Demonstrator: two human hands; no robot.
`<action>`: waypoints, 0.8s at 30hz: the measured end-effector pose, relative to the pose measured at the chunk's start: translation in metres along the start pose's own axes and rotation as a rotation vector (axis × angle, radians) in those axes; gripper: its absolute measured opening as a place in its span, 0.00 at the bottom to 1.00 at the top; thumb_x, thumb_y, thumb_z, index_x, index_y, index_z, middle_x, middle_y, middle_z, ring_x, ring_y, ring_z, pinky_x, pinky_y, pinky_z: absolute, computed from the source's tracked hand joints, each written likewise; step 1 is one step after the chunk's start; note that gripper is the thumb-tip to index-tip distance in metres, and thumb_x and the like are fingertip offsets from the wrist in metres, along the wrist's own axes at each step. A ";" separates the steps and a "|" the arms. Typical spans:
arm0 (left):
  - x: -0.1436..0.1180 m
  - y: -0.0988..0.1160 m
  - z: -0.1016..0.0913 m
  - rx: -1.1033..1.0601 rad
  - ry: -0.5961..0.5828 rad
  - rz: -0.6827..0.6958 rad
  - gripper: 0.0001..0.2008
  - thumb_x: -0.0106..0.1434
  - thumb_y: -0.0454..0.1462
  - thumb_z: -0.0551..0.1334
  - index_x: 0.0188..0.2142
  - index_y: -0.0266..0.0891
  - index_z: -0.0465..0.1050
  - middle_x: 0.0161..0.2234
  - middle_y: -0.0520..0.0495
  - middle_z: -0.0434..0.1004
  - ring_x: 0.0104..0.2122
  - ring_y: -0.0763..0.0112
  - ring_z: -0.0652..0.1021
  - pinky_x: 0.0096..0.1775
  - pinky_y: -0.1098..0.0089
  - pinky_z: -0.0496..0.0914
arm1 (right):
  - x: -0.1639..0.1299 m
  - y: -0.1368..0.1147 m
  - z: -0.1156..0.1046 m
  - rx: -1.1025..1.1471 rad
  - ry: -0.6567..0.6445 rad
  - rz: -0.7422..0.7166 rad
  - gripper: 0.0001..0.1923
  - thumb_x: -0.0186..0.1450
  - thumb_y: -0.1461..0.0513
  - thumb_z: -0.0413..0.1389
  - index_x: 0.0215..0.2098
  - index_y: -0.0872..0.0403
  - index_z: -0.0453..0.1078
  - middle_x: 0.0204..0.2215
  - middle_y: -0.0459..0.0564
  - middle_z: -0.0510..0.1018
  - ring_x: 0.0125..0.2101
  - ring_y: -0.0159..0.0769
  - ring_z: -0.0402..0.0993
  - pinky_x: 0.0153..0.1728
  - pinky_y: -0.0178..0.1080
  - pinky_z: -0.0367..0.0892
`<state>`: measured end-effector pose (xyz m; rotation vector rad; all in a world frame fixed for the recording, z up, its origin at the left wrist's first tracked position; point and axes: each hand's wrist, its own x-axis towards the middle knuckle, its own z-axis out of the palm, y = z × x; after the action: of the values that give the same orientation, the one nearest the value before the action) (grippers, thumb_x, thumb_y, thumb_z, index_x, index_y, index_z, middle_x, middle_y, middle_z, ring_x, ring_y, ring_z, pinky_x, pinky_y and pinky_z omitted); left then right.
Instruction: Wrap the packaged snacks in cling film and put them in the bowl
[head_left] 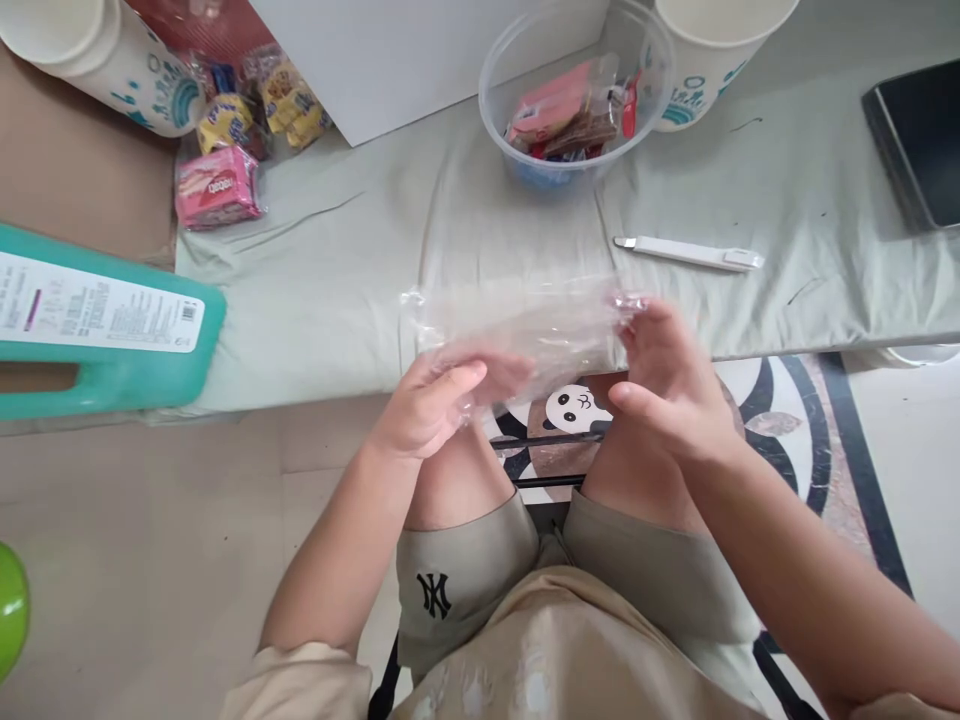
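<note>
at the lower left edge of the frame a round green thing (11, 610) shows in part. above it, a teal container (157, 375) with a white label lies at the left. in the upper left, stacked paper cups (112, 70) lie tilted; just right of them are a pink packet (217, 188) and yellow snack packets (289, 100) on the cloth-covered bench (322, 300). a white box (427, 50) fills the top, left of centre. at the centre, the left hand (442, 395) is at the near left part of a clear plastic bag (517, 320), fingers seen through the film; whether it pinches i cannot tell. the bag lies across the bench's near edge. upper right of centre, a clear bowl (517, 160) holds small packets. below it, the right hand (675, 375), thumb spread from its fingers, touches the bag's right end. farther right are an upright paper cup (705, 75), a white slim tool (697, 253) and a black device (926, 145).
</note>
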<state>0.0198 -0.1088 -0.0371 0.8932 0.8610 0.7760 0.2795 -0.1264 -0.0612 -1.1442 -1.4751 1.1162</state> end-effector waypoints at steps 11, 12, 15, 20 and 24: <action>0.029 -0.004 0.000 0.241 0.193 0.101 0.10 0.60 0.44 0.72 0.37 0.41 0.84 0.38 0.46 0.87 0.41 0.64 0.85 0.44 0.65 0.79 | 0.025 -0.014 0.013 -0.050 0.109 0.258 0.05 0.65 0.63 0.60 0.31 0.52 0.72 0.24 0.44 0.75 0.24 0.31 0.71 0.25 0.37 0.68; 0.033 0.000 -0.001 0.326 0.220 0.178 0.10 0.60 0.45 0.72 0.36 0.41 0.83 0.38 0.46 0.87 0.41 0.64 0.85 0.44 0.64 0.79 | 0.028 -0.013 0.011 -0.089 0.160 0.165 0.04 0.65 0.65 0.60 0.32 0.51 0.73 0.27 0.45 0.78 0.27 0.32 0.75 0.28 0.38 0.71; 0.046 0.014 -0.004 0.578 0.264 0.428 0.08 0.62 0.43 0.71 0.34 0.42 0.81 0.37 0.49 0.86 0.42 0.63 0.84 0.49 0.60 0.79 | 0.038 -0.010 0.001 -0.218 0.261 -0.152 0.06 0.65 0.67 0.60 0.35 0.49 0.75 0.36 0.47 0.84 0.40 0.39 0.82 0.44 0.46 0.77; 0.054 0.016 -0.017 0.974 0.206 0.701 0.04 0.68 0.37 0.65 0.36 0.45 0.80 0.46 0.50 0.85 0.53 0.61 0.82 0.59 0.54 0.75 | 0.043 0.004 -0.017 -0.525 0.182 -0.460 0.10 0.67 0.67 0.57 0.41 0.45 0.73 0.43 0.48 0.84 0.55 0.49 0.79 0.58 0.57 0.70; 0.050 -0.007 -0.030 1.251 0.150 0.665 0.14 0.63 0.32 0.66 0.48 0.46 0.79 0.57 0.45 0.80 0.62 0.56 0.75 0.63 0.50 0.71 | 0.031 0.028 -0.019 -0.773 0.049 -0.543 0.17 0.64 0.67 0.59 0.50 0.46 0.72 0.53 0.52 0.81 0.58 0.53 0.76 0.54 0.54 0.69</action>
<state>0.0174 -0.0591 -0.0684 2.3312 1.1995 0.8353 0.2980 -0.0895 -0.0817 -1.1303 -2.0863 0.1241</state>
